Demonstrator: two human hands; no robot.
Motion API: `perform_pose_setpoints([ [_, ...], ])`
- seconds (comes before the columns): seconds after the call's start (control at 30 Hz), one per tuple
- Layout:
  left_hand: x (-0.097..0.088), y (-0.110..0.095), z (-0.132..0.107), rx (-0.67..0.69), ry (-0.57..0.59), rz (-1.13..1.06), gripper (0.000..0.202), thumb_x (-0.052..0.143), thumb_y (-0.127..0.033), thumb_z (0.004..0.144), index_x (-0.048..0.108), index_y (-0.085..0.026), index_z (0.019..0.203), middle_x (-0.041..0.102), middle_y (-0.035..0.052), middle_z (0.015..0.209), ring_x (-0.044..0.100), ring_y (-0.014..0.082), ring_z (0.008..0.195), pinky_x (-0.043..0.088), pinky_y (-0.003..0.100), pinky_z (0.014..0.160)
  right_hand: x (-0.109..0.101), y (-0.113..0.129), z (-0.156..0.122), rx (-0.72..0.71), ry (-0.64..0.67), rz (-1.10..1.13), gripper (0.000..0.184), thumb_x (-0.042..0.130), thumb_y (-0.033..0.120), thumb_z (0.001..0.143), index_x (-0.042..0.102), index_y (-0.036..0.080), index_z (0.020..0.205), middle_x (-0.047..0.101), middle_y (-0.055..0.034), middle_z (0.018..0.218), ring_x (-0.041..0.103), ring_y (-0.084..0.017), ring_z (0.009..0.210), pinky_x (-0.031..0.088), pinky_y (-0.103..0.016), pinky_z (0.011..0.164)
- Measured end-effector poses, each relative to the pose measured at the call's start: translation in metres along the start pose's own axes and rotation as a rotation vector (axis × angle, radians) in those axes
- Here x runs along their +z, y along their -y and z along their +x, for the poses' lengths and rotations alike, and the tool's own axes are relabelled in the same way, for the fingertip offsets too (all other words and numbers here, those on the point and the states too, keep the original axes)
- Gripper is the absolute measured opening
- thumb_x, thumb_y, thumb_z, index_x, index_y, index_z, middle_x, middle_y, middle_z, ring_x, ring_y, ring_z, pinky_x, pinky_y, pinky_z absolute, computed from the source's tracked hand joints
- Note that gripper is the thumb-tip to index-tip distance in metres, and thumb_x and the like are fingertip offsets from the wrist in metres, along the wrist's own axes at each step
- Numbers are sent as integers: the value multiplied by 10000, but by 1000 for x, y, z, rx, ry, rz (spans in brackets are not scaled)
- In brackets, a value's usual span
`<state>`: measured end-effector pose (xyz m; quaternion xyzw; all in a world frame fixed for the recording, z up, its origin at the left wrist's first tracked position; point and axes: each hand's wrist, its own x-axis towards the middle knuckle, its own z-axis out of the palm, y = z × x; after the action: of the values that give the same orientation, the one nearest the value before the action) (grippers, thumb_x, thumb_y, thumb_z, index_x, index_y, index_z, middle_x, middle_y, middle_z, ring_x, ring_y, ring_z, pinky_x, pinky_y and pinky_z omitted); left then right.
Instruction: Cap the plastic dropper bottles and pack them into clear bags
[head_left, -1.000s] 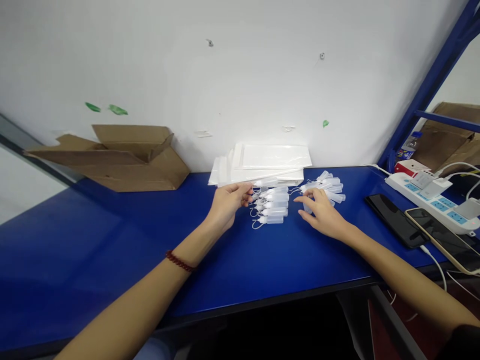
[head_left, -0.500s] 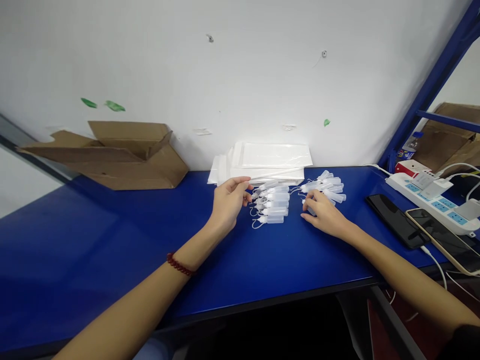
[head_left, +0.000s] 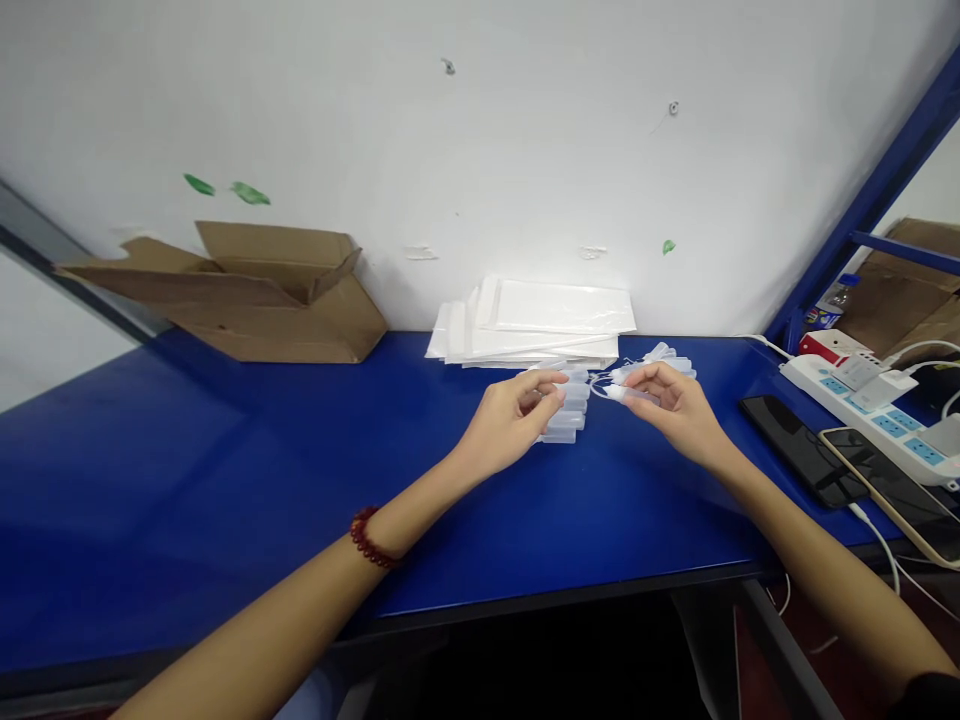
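My right hand (head_left: 675,405) pinches a small translucent plastic bottle (head_left: 616,392) between thumb and fingers. The bottle lies sideways, its white cap and thin loop pointing left. My left hand (head_left: 517,415) hovers to the left, thumb and index finger curved with a gap between them and nothing visible in it. Below and beyond it lies a row of similar bottles (head_left: 571,405), its capped ends hidden behind the hand. A looser pile of bottles (head_left: 679,362) sits behind my right hand, partly covered by its fingers.
White flat packets (head_left: 555,308) are stacked against the wall. An open cardboard box (head_left: 300,325) stands at the back left of the blue table (head_left: 262,480). To the right lie a black phone (head_left: 802,450), a second phone (head_left: 892,490) and a power strip (head_left: 877,410) with cables.
My right hand has lifted a bottle from beside the loose pile. My left hand has moved right, towards it, and now covers part of the row. The view has shifted slightly.
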<state>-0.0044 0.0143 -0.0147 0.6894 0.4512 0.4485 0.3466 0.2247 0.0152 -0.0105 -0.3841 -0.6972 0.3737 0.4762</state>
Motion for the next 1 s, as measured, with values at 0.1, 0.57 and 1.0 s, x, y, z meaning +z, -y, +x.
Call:
perform_pose_setpoints([
  [0.1,-1,-3,-1,23,69,15,332,618,-385,819,712,-140,1022,668,36,748,553,108,482,457,235,469,0,1,0,20,-15,58,221,733,356,767,602,203,859,645,-28,914,621,-172,880,510,-359,816],
  [0.57,1,-12,-3,65,98,-35,256,615,-383,850,678,-158,746,562,-21,506,485,93,428,413,214,451,3,8,-2,-3,52,32,142,700,300,771,624,210,850,642,-16,879,606,-162,846,506,-357,811],
  [1.0,4,-17,-7,87,65,-65,276,614,-402,860,682,-160,747,566,-18,501,500,96,428,418,216,445,3,9,-3,28,82,61,137,704,292,764,629,208,841,636,-11,864,606,-158,829,510,-350,795],
])
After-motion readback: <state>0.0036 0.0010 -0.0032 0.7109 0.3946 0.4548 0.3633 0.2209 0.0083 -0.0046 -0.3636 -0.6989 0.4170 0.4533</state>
